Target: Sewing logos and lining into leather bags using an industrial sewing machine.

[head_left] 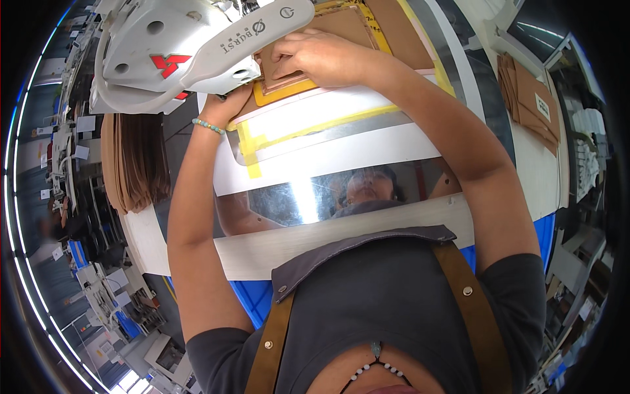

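With half-open right hand (321, 59), touching panel (348, 26) beneath, back from near edge of worktop (249, 255); cannot tell grip of left hand (234, 105).

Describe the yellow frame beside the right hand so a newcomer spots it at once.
Start at the white machine, upper left. Right of it, by the person's right hand, a yellow frame borders a brown panel. Unlike the paler yellow tape outside it, the frame is deeper yellow with black marks.
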{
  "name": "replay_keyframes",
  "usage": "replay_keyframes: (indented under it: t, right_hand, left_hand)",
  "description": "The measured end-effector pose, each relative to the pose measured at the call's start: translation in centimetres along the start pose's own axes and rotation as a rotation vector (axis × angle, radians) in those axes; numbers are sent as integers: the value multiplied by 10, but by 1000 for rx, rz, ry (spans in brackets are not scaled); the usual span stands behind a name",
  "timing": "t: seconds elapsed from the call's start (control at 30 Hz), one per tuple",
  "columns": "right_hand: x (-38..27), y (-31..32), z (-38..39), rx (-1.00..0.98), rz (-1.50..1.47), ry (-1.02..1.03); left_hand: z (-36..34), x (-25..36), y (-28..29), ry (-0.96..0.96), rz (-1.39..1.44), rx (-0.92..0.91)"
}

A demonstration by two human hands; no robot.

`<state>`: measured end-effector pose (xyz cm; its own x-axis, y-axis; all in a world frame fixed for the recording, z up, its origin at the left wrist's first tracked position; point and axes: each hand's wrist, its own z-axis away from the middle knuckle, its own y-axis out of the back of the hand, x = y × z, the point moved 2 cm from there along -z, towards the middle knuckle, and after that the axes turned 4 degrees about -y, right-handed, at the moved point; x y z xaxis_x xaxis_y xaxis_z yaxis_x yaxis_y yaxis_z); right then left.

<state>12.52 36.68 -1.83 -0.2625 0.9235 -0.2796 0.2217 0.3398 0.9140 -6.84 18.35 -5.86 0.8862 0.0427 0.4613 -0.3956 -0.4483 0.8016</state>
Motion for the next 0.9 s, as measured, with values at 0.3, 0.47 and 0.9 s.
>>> replay_keyframes:
  t: [0.3, 0.47, 0.9]
  right_hand:
    - [-2, 3, -2, -62, 25, -12]
    - [-3, 0, -1, -48, -11, -7]
    - [3, -5, -9, -49, -66, -74]
  left_hand:
    - [5, -41, 11, -89, -137, -121]
    - [10, -39, 19, -113, -101, -141]
    - [6, -14, 33, -185, -421, -194]
